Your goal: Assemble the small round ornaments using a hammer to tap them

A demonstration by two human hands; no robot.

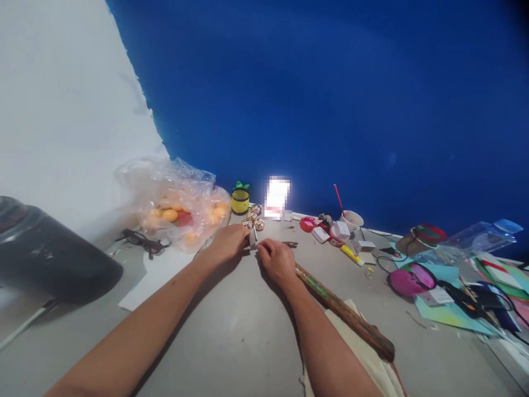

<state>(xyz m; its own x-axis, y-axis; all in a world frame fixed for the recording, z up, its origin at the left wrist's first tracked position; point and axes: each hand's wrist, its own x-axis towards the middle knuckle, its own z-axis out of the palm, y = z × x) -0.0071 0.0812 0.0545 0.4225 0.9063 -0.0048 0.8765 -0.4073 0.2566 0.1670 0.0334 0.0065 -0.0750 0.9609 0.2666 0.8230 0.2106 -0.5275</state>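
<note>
My left hand [230, 243] is closed in a pinch at the middle of the table. A small grey strip [253, 237] sticks out at its fingertips, below a cluster of shiny gold balls [253, 219]; I cannot tell whether they are joined. Just to the right, my right hand [278, 261] is also closed, thumb and forefinger together close to the strip's lower end. Whatever its fingers hold is too small or hidden to make out. Beside the right wrist lies a hammer [343, 309] with a rough wooden handle, its dark head showing beyond the knuckles.
A plastic bag of orange fruit [169, 215], glasses [144, 241] and a large dark cylinder [53, 253] are at left. A yellow pot [240, 201] and a bright blurred screen [276, 196] stand behind. At right are a white cup [352, 220], small boxes, a yellow tube [352, 255] and a plastic bottle [483, 237].
</note>
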